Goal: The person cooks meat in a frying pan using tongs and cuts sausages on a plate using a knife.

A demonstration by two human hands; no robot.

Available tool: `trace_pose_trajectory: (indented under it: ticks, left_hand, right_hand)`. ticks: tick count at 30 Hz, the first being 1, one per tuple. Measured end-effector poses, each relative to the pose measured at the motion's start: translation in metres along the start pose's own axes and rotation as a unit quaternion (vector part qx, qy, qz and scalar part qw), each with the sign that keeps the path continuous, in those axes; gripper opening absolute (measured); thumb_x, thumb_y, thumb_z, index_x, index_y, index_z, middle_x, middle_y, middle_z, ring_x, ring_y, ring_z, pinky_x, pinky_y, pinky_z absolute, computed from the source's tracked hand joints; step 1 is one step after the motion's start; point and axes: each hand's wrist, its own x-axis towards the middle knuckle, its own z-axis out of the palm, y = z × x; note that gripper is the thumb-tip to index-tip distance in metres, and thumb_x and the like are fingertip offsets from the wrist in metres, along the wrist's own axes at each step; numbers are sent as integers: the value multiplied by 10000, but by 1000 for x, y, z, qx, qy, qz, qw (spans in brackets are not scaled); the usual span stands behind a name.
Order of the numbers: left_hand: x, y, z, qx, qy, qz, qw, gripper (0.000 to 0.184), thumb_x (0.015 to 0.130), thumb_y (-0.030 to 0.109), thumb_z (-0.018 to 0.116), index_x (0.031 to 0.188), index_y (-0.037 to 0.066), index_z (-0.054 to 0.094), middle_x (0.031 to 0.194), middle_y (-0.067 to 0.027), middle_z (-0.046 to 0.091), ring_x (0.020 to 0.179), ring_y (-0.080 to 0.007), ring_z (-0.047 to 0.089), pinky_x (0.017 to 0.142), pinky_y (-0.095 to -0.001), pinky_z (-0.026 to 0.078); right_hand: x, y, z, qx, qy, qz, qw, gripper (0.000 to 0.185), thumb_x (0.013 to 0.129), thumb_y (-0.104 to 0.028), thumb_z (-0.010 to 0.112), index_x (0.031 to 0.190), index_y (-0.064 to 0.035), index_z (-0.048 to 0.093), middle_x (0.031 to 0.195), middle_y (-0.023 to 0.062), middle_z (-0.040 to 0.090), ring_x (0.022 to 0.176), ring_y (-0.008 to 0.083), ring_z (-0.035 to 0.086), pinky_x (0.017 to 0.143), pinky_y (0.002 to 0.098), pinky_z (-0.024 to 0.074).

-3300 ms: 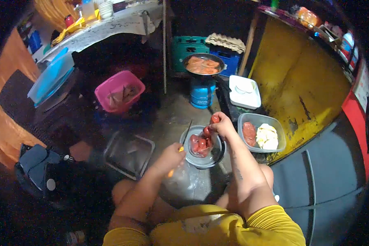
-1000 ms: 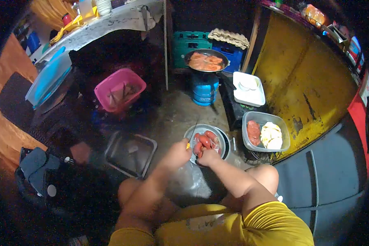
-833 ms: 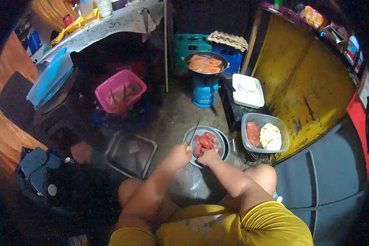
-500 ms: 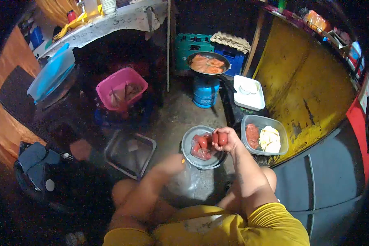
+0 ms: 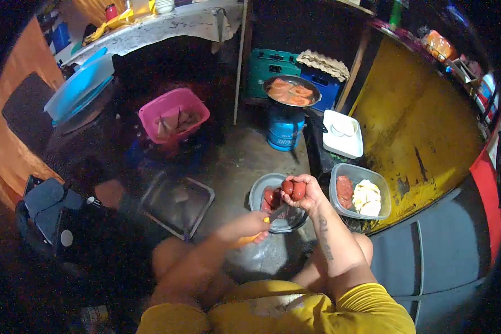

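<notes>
My right hand is closed around several red, glossy, rounded pieces like short sausages, held above a grey round basin. My left hand grips a knife with a yellow handle. Its blade points up and right, just below the red pieces; whether it touches them I cannot tell. More red pieces lie in the basin, partly hidden by my hands and the blade. A clear plastic bag lies on the floor under my left forearm.
Right of the basin, a clear tub holds reddish ground meat and a pale yellow mass. Beyond are a white tray, a pan of orange-red food over a blue gas cylinder, a pink basin, and a clear tray at left.
My left hand has moved right, bringing the knife up to the red pieces in my right hand. The view has shifted slightly. My right hand still holds the pieces over the basin.
</notes>
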Motion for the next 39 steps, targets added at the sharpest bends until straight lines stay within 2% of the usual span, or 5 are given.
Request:
trace_pose_trajectory:
  ticks: [10,19,25,30,39]
  left_hand:
    - [59,-49,-3,-223,-49,24,973,161,923,147,559,1074,90,572,781,-29,606,592,-123,559,499,-282,484]
    - [67,-40,4,-251,-118,35,960,223,918,200,567,1072,39,567,840,-82,636,613,-137,584,526,-276,511]
    - [74,-32,5,-248,-40,33,967,185,924,192,550,999,24,570,827,-96,646,634,-149,610,526,-292,535]
    - [74,-30,2,-303,-36,79,949,149,933,177,548,954,30,557,808,-82,627,621,-153,598,525,-301,533]
    - [72,-24,8,-285,20,71,956,153,948,190,551,935,38,535,811,-74,612,640,-152,591,526,-300,521]
  right_hand:
    - [-19,1,-33,-38,-166,-14,985,334,768,-218,682,1067,-98,595,1052,218,582,836,356,627,575,385,578]
    - [-17,-7,-21,14,-36,-9,999,309,790,-133,630,1069,-18,559,1050,200,543,889,433,608,756,526,595]
    - [-16,-9,-19,17,-43,-13,999,313,809,-139,603,1090,-11,550,1103,252,541,891,483,623,730,571,588]
    - [-17,-13,-49,-17,-172,-43,984,375,768,-159,648,1114,-43,565,1047,266,570,892,437,640,727,569,587]
    - [-7,-6,-66,-56,-208,-27,976,382,717,-178,674,1058,-39,568,1042,262,552,905,406,616,703,544,599]
